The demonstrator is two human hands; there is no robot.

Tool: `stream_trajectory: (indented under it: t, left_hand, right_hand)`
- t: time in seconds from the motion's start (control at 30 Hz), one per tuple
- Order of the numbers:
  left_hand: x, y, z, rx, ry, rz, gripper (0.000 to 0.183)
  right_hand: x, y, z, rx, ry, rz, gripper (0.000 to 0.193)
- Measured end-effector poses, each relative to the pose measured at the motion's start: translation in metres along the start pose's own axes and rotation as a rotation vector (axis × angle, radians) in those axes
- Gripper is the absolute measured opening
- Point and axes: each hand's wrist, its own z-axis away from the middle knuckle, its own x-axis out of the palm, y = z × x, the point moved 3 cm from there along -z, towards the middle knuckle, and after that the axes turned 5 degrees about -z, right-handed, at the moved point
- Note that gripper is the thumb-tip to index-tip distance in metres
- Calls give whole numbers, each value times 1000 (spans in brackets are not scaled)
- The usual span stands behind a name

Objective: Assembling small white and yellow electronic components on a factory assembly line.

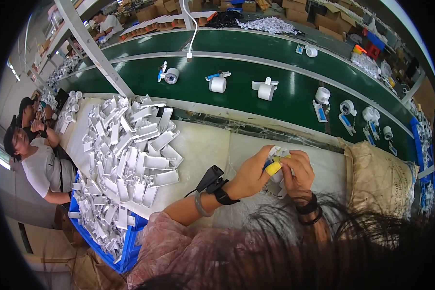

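Observation:
My left hand (250, 175) and my right hand (298, 173) meet in front of me above the pale work table (205, 150). Between them is a white plastic part (277, 153), with a bit of blue beside it. Fingers of both hands are closed around it. Something yellow (273, 168) shows at the fingertips; whether it is a finger cover or a separate piece I cannot tell. A rounded white body (277, 186) shows below the fingers, partly hidden by the right hand. To the left spreads a heap of white plastic brackets (130, 150).
A blue crate (133, 241) of brackets stands at the table's left edge. Beyond the table, a green conveyor (241, 72) carries several white lamp-like units (217, 83). A brown sack (379, 174) sits at right. A white cable (193, 36) hangs overhead. Co-workers (41, 159) are at left.

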Motion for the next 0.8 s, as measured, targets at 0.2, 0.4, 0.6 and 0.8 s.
stream_trajectory:
  t: [0.2,0.4,0.6,0.8]
  left_hand:
    - [1,4,3,-91,-4,-31,53]
    - [2,6,1,-55,-32,14,56]
    - [6,3,2,-103,-28,42,54]
    - [9,-7,5,-31,15,26,50]
  right_hand:
    - [-3,-3,-1,-40,-1,-19,23]
    - [-5,0,2,-45,3,-12,24]
    - [-4,4,4,-48,8,-9,24]
    - [-1,3,4,-27,22,-1,24]
